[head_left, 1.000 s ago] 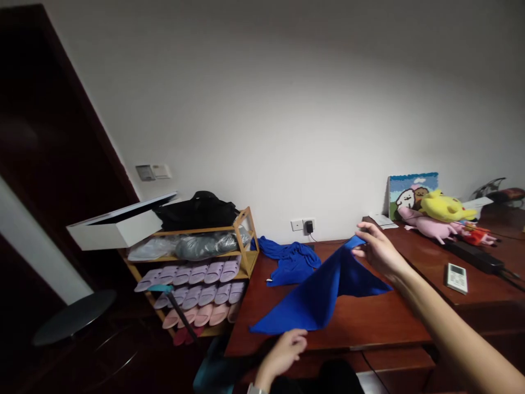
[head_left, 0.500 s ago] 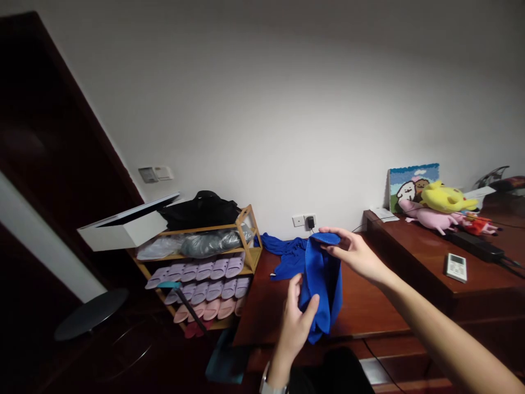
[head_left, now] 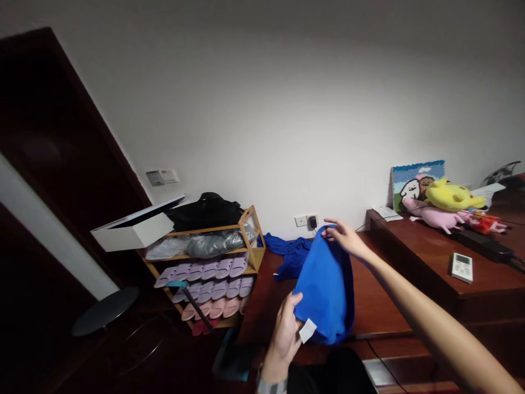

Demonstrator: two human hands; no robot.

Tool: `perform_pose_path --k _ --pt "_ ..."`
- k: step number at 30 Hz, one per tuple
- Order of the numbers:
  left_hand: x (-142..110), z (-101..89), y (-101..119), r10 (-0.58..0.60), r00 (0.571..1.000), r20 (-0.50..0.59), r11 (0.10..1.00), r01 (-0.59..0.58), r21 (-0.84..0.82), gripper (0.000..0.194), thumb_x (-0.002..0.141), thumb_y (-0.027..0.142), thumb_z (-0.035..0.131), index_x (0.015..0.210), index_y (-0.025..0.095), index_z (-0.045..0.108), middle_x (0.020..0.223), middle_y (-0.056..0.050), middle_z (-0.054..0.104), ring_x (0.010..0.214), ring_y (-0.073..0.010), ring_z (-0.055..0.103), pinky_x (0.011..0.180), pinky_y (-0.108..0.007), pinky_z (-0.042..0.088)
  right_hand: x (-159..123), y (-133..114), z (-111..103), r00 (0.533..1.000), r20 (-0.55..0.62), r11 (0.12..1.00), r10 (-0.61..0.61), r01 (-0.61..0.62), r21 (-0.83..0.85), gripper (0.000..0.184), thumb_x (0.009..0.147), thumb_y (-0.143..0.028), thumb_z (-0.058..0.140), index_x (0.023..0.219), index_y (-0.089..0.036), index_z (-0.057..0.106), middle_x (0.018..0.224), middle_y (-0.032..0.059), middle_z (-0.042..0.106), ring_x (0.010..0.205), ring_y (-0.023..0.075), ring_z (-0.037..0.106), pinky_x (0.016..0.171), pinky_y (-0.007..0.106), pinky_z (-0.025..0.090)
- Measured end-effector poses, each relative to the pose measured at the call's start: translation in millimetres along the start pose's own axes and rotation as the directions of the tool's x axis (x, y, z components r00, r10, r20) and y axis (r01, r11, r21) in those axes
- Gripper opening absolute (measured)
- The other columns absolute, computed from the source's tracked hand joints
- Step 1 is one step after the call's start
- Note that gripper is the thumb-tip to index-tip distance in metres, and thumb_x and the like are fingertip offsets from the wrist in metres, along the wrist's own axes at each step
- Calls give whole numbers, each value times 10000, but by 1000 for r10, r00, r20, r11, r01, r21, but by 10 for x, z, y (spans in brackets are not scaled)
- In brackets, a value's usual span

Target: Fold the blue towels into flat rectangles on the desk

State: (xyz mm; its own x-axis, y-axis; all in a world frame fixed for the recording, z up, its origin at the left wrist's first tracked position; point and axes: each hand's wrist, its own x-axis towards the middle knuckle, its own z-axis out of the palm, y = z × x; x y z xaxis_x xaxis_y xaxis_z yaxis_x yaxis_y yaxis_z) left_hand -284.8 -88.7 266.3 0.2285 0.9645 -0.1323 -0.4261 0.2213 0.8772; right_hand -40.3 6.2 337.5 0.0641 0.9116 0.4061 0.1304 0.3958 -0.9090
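A blue cloth piece (head_left: 324, 284) with a white label (head_left: 307, 330) at its lower left hangs between my hands above the brown table. My left hand (head_left: 285, 325) grips its lower left edge, thumb on top, close to the label. At the top corner my right hand (head_left: 343, 237) pinches the cloth, with the index finger stretched out to the left. Whether the cloth is a garment or a bag I cannot tell. Behind it, a second blue cloth (head_left: 289, 253) lies crumpled on the table by the wall.
To the left stands a wooden shoe rack (head_left: 255, 257) with lilac and pink slippers, a black bag (head_left: 209, 210) and a white box (head_left: 137, 232) on top. On the right, a raised desk (head_left: 426, 257) bears plush toys (head_left: 449, 197), a picture and a small white remote (head_left: 462, 267).
The folded cloth has been spread into a flatter, wider sheet, and its white label has come into view. My left hand has shifted down and left; the view has moved slightly.
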Motion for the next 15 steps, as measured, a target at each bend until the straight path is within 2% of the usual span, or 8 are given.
perform_pose_path --k 3,5,7,8,11,15 --pt "53 67 -65 9 996 -86 999 -13 -39 435 717 499 763 1005 178 708 943 -95 786 897 -287 766 762 -392 615 -273 75 229 995 63 983 -81 90 -157 387 842 -458 688 1186 -281 675 1131 66 741 1075 245 689 980 440 544" --pt "113 22 -145 53 982 -183 998 -61 -36 430 704 484 783 1003 187 697 898 -72 775 828 -257 766 722 -356 604 -663 91 410 991 80 975 -111 124 -183 257 927 -480 584 1063 -293 696 1079 42 742 1024 244 692 943 407 549" --pt "158 -53 -246 101 970 -221 994 -105 -8 441 688 489 798 997 188 704 880 -69 773 815 -250 762 714 -333 593 -1110 156 598 991 114 985 -76 92 -145 244 965 -486 533 986 -288 676 971 15 733 917 225 693 867 366 561" --pt "168 -86 -300 121 970 -210 993 -121 14 463 682 495 806 1016 189 713 903 -77 778 843 -259 762 732 -332 592 -1315 219 690 991 125 988 -54 71 -139 226 934 -484 595 1044 -297 657 975 8 731 899 224 693 851 360 565" --pt "138 -120 -452 184 975 -124 978 -169 119 532 684 517 827 1099 199 733 1059 -111 787 1011 -309 742 851 -353 584 -1747 507 931 998 56 995 16 -11 -96 433 828 -460 731 1207 -333 565 1056 8 731 901 241 712 853 378 583" --pt "22 -73 -545 271 961 -54 938 -251 237 549 699 572 839 1080 191 734 1090 -143 784 1051 -344 726 917 -382 573 -1953 882 1099 990 -138 997 36 -45 -62 468 793 -448 722 1217 -357 545 1148 37 724 1014 282 722 896 412 593"
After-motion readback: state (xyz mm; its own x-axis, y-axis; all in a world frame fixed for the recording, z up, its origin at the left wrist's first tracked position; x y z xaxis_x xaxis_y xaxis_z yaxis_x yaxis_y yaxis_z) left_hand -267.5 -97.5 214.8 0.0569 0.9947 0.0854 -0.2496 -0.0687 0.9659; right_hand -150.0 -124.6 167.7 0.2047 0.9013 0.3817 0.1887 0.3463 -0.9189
